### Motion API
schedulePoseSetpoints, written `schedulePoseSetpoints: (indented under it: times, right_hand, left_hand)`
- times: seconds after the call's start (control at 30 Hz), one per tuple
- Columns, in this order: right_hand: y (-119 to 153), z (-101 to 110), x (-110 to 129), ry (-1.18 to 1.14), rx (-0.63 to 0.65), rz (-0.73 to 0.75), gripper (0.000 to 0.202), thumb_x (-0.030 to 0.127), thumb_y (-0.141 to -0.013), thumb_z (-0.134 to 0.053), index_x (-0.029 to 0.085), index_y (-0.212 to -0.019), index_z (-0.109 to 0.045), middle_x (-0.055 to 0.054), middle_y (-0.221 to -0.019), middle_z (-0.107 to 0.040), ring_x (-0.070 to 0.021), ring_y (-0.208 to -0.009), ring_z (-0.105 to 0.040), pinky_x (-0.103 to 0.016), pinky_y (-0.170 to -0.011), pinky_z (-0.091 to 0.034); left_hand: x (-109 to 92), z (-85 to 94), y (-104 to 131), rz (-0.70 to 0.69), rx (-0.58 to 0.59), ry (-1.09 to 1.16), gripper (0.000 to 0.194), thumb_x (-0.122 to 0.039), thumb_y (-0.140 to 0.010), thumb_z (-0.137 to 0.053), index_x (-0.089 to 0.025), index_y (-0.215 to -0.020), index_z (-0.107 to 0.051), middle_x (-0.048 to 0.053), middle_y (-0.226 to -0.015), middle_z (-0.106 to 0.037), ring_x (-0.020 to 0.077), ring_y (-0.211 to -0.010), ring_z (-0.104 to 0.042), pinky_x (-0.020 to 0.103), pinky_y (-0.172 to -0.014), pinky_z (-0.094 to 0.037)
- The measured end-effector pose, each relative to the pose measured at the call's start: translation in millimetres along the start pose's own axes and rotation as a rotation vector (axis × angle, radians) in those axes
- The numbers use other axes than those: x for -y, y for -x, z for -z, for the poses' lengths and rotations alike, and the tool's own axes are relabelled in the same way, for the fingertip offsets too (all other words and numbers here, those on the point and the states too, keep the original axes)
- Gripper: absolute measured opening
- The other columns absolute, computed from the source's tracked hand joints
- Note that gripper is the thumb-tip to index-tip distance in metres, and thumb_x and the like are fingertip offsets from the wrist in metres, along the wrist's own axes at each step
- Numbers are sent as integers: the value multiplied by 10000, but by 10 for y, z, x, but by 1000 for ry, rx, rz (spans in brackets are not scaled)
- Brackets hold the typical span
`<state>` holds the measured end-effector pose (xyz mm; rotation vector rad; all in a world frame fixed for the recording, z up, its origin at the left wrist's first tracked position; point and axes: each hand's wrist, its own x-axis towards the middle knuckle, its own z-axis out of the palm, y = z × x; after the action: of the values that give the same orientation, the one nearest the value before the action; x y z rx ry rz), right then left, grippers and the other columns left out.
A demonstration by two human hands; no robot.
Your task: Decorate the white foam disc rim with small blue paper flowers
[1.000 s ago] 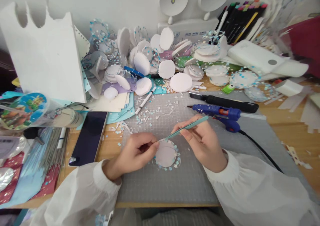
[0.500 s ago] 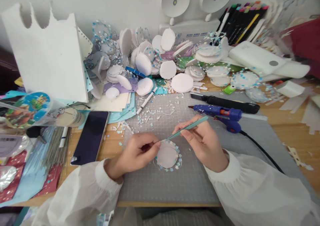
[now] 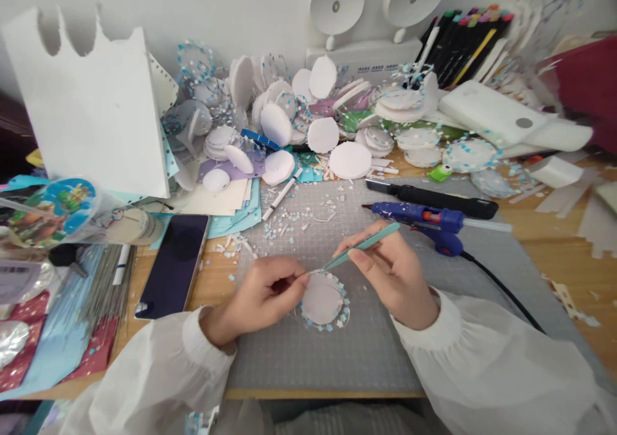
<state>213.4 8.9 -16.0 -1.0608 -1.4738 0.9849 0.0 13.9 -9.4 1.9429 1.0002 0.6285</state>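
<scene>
Head view: teal tweezers (image 3: 369, 241) are gripped by the right hand (image 3: 388, 274), tips by the top of a white disc (image 3: 322, 300) on the grey mat (image 3: 313, 364). Left hand (image 3: 265, 293) is pinched closed at its edge, can't be told on what.

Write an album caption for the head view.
Tweezers in the right hand, left hand alongside, at the edge of a pale disc.

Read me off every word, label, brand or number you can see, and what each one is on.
No text reads clearly.
White lamp box: blue lettering along its front, too small and blurred to read.
Package at far left: printed label, too blurred to read.
Tweezers in the right hand: any marking is too small to tell.
</scene>
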Motion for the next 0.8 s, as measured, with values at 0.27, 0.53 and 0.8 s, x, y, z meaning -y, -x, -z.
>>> schedulePoseSetpoints:
  times: [0.27, 0.53, 0.8]
  right_hand:
    - [-1, 11, -69, -94, -43, -71, 93, 286, -869, -620, 215, -899, -568, -23, -809, -635, -184, -749, -683, -324, -674, -568]
    - [-19, 17, -59, -77, -45, -105, 130, 322, -860, -626, 199, -854, -584, -17, -764, -620, -149, -673, -611, -284, -616, -525]
    - [1, 5, -36, -118, -14, -171, 119, 310, -865, -624, 205, -854, -569, -9, -774, -613, -144, -705, -620, -272, -648, -506]
  left_hand:
    - [18, -3, 9, -19, -2, -27, 261, -218, -919, -480, -142, -684, -566, -7, -589, -517, 84, -524, -432, 185, -490, -327]
    - [19, -2, 4, -34, 10, -34, 243, -200, -912, -486, -142, -688, -558, -16, -589, -499, 81, -527, -425, 184, -492, -322]
    - [22, -7, -5, -65, -8, 2, 241, -173, -905, -491, -141, -670, -532, -33, -579, -460, 68, -522, -401, 176, -485, -307]
